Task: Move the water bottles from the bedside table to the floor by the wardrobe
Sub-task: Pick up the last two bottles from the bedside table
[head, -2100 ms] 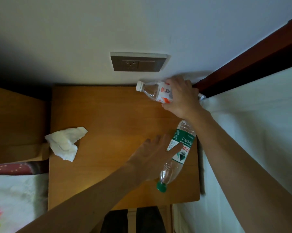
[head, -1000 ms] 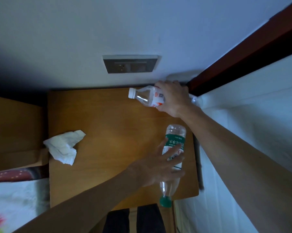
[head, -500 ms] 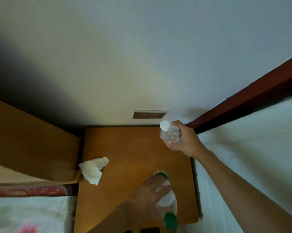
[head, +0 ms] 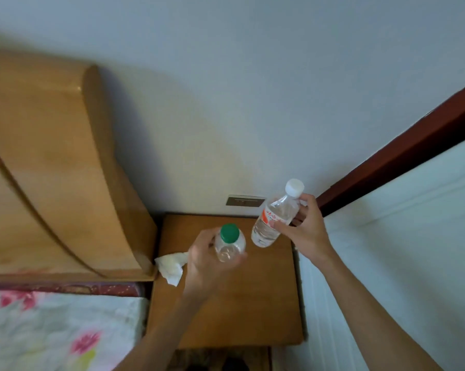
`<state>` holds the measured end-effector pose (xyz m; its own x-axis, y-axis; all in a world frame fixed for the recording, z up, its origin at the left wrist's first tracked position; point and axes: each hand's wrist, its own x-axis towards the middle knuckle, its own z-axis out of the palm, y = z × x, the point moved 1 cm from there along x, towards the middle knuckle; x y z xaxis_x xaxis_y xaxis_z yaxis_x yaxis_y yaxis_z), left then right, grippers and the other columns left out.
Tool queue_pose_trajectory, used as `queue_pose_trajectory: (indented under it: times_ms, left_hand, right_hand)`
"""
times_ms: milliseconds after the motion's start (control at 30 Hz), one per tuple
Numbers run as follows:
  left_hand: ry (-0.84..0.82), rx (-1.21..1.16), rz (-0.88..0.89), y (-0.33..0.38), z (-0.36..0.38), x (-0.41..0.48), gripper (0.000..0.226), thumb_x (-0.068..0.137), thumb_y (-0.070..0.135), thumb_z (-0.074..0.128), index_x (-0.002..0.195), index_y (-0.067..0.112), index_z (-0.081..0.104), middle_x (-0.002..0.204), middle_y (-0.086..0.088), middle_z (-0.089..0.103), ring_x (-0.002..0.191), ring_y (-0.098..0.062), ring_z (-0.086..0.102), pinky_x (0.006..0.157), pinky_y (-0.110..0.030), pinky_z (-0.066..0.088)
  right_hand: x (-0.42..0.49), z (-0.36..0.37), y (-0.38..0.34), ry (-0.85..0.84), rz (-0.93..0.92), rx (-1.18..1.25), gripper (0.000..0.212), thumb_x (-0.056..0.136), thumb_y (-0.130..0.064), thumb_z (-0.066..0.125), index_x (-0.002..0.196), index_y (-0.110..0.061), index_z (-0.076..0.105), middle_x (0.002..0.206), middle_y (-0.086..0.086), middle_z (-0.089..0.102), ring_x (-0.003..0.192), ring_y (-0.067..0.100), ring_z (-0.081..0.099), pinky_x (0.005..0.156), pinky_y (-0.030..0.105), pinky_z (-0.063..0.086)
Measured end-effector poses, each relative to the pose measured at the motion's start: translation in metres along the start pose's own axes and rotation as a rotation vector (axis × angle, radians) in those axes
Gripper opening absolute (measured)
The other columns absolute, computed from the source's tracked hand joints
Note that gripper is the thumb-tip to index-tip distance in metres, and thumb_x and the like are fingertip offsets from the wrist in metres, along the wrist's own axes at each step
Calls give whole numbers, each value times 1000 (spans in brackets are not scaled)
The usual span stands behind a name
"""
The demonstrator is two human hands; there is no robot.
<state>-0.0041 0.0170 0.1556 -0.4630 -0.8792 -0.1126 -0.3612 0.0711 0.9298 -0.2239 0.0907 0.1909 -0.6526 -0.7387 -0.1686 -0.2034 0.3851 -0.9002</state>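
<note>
My left hand (head: 203, 259) grips a clear water bottle with a green cap (head: 229, 243), held upright above the wooden bedside table (head: 234, 311). My right hand (head: 303, 231) grips a second clear bottle with a white cap and a red-and-white label (head: 272, 220), tilted with its cap up toward the wall. Both bottles are lifted off the tabletop.
A crumpled white tissue (head: 171, 266) lies at the table's left edge. A wooden headboard (head: 51, 170) and a floral bedsheet (head: 51, 330) are on the left. A wall socket (head: 244, 201) sits above the table. A white panel with a dark red frame (head: 392, 159) stands on the right.
Both bottles lay on the table and are now lifted clear of it, one in each hand. The view has pulled back and up, showing the headboard and bed.
</note>
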Motion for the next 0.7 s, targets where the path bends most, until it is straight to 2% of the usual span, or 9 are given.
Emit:
queue_pose_trajectory:
  times_ms: [100,200,300,400,533,700]
  left_hand:
    - [53,-18,-38,30,-20,0,57,64,35,88,111,23,59,98,13,64,88,-3,62,68,-8,49]
    - [53,-36,1,60,-41,3,57,66,37,86,114,23,58,101,12,63,93,-6,62,74,-13,51]
    - [59,-49,58,89,-62,6,61,67,44,84,118,23,58,106,10,65,96,-9,63,84,-27,57]
    - [71,-93,113,121,-88,9,67,64,58,76,119,23,59,109,8,67,100,-13,64,89,-37,57]
    - [105,-161,219,168,-129,7,56,65,55,76,110,24,64,102,11,71,97,-11,67,88,-38,57]
    - [116,-176,263,226,-181,-6,52,66,49,78,107,20,67,98,6,73,93,-12,70,84,-38,58]
  right_hand:
    - [-14,-11,-31,-7,-40,74,67,67,-6,90,119,-26,53,112,-2,69,104,17,69,91,49,58]
    - [-28,-21,-72,-21,-114,107,63,68,-9,90,118,-27,57,111,-1,70,107,18,68,94,51,56]
    - [-44,-33,-115,-4,-201,162,61,70,-6,88,122,-21,59,111,-1,71,108,16,67,94,44,57]
    - [-61,-43,-155,12,-276,238,60,68,-8,85,122,-21,62,107,-4,73,106,12,67,89,34,57]
    - [-75,-51,-200,-34,-357,315,50,69,-2,84,114,-18,66,105,-1,74,104,16,68,80,26,57]
    - [-86,-46,-252,-133,-487,380,43,69,-8,83,108,-20,69,103,1,73,105,26,66,77,25,57]
